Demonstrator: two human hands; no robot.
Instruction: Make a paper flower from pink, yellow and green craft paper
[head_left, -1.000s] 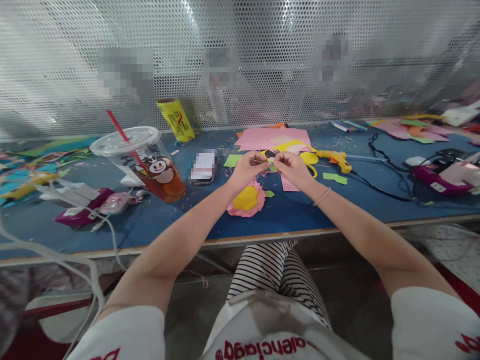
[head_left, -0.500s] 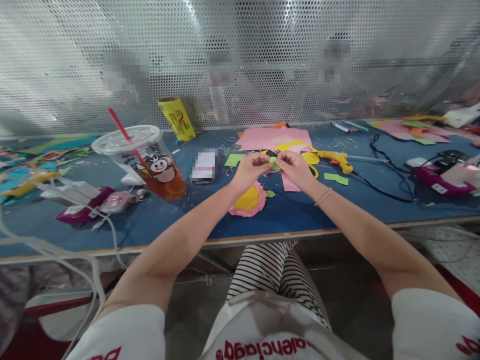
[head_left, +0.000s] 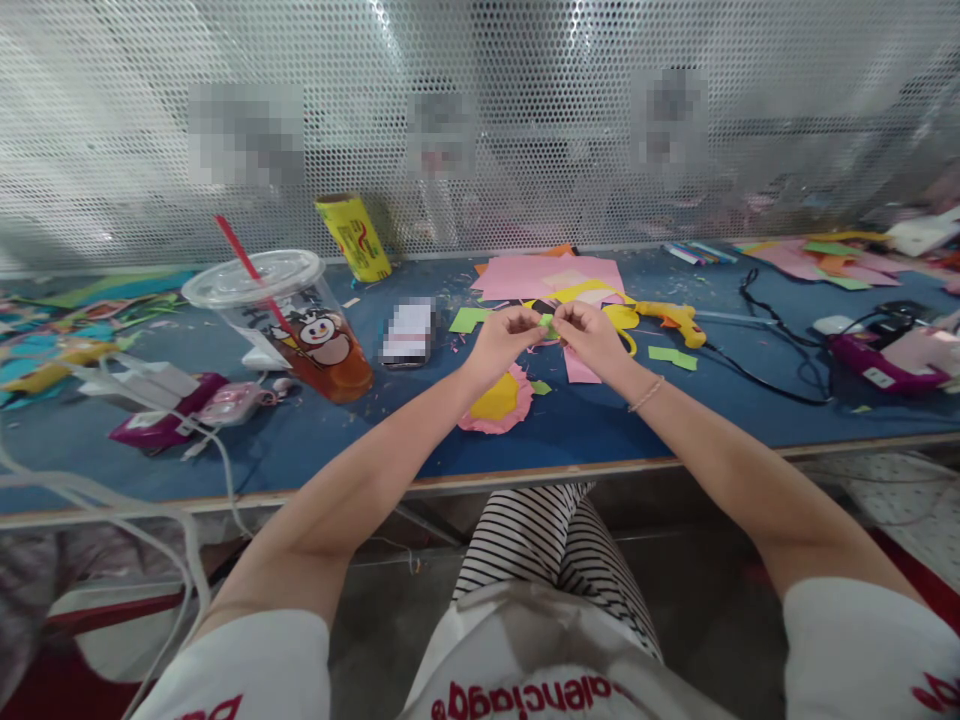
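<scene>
Between the fingertips of my left hand (head_left: pixel 504 340) and my right hand (head_left: pixel 589 333) is a small piece of green paper (head_left: pixel 548 325), pinched from both sides above the table. Below my left wrist lies a round pink paper shape with a yellow centre (head_left: pixel 498 402), partly covered by the forearm. A small green scrap (head_left: pixel 540 387) rests at its right edge. Under my right hand there is a pink paper strip (head_left: pixel 581 367). Just right of that hand sit yellow-handled scissors (head_left: pixel 627 345), partly hidden.
A hot glue gun (head_left: pixel 673 321) lies to the right, near green paper pieces (head_left: pixel 673 357). Leftward stand a phone (head_left: pixel 408 332), a drink cup with a red straw (head_left: pixel 307 330) and a yellow tube (head_left: pixel 355 238). Pink sheets (head_left: pixel 551 276) lie behind my hands. Cables cross both sides.
</scene>
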